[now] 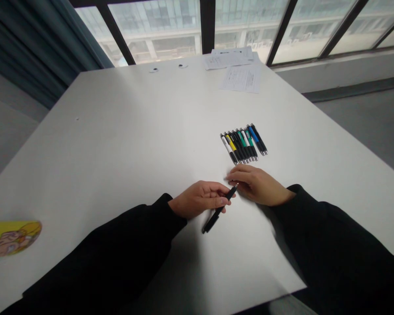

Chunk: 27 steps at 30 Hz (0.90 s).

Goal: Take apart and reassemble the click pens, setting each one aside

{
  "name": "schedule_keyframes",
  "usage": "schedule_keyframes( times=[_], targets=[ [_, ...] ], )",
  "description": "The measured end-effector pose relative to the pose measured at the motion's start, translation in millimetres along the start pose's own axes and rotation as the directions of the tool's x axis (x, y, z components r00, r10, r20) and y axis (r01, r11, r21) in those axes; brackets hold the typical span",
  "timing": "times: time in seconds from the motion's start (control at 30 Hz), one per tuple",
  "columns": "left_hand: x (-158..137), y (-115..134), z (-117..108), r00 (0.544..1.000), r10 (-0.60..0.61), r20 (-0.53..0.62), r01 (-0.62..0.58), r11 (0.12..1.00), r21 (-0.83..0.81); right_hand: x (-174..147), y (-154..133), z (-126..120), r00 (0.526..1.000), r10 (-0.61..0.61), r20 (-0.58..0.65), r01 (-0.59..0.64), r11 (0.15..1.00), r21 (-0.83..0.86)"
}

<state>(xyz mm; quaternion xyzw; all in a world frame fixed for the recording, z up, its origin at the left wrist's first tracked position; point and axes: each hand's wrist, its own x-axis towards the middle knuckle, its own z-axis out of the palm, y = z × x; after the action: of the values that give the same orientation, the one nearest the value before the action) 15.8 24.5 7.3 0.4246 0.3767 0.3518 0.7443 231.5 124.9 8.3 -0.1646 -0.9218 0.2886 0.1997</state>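
A black pen (212,221) slants across my left hand (202,199), whose thumb and fingers are closed around its middle. The pen's silver tip points up and right, close to the fingers of my right hand (258,183). That hand is low over the table, its fingers curled and partly blurred; what they hold, if anything, is hidden. Just beyond it lies a row of pens (241,144), side by side and tilted, with black, white, yellow, green and blue barrels. A blue pen (254,136) is near the row's right end.
The white table (134,131) extends toward the windows. Printed papers (239,78) lie at its far edge, left of which are two round cable holes (154,70). A yellow object with a cartoon print (15,236) is at the left. A dark curtain (36,43) hangs at the upper left.
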Motion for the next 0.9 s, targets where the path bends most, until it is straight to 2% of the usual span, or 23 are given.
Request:
schedule_keyframes(
  times=[0.07, 0.13, 0.2, 0.27, 0.33, 0.57, 0.73, 0.8, 0.9],
  targets=[
    [0.2, -0.6, -0.6, 1.000, 0.000, -0.007, 0.000, 1.000, -0.001, 0.5, 0.7, 0.0, 0.999, 0.027, -0.027, -0.026, 0.998, 0.055],
    [0.2, -1.4, -1.2, 1.000, -0.009, -0.010, 0.009, 1.000, -0.001, -0.4, 0.1, -4.0, 0.988, 0.125, -0.094, -0.100, 0.966, 0.238],
    [0.1, -2.2, -1.7, 1.000, -0.018, -0.009, 0.018, 1.000, 0.003, -1.9, -1.8, -9.2, 0.955, 0.261, -0.137, -0.169, 0.866, 0.471],
    [0.0, -2.7, -2.1, 1.000, -0.024, -0.008, 0.024, 1.000, 0.005, -3.3, -4.4, -12.7, 0.932, 0.342, -0.118, -0.195, 0.750, 0.632],
    [0.0, -2.8, -2.3, 1.000, -0.022, -0.007, 0.022, 1.000, 0.000, -4.1, -6.8, -13.5, 0.936, 0.346, -0.067, -0.205, 0.691, 0.694],
    [0.7, -0.5, -2.2, 1.000, -0.014, 0.007, 0.014, 1.000, -0.006, -4.4, -7.0, -10.4, 0.945, 0.326, 0.032, -0.245, 0.638, 0.730],
    [1.2, -2.2, -1.5, 1.000, -0.018, -0.007, 0.018, 1.000, 0.002, -3.0, -9.9, -10.6, 0.950, 0.304, 0.075, -0.271, 0.678, 0.684],
    [1.6, -3.1, -1.2, 1.000, -0.019, -0.007, 0.019, 1.000, -0.007, -1.2, -13.9, -11.1, 0.955, 0.285, 0.083, -0.276, 0.752, 0.599],
    [2.3, -2.5, -0.9, 0.999, -0.030, 0.024, 0.030, 1.000, -0.002, 1.3, -18.6, -12.5, 0.972, 0.218, 0.083, -0.233, 0.900, 0.367]
  ],
)
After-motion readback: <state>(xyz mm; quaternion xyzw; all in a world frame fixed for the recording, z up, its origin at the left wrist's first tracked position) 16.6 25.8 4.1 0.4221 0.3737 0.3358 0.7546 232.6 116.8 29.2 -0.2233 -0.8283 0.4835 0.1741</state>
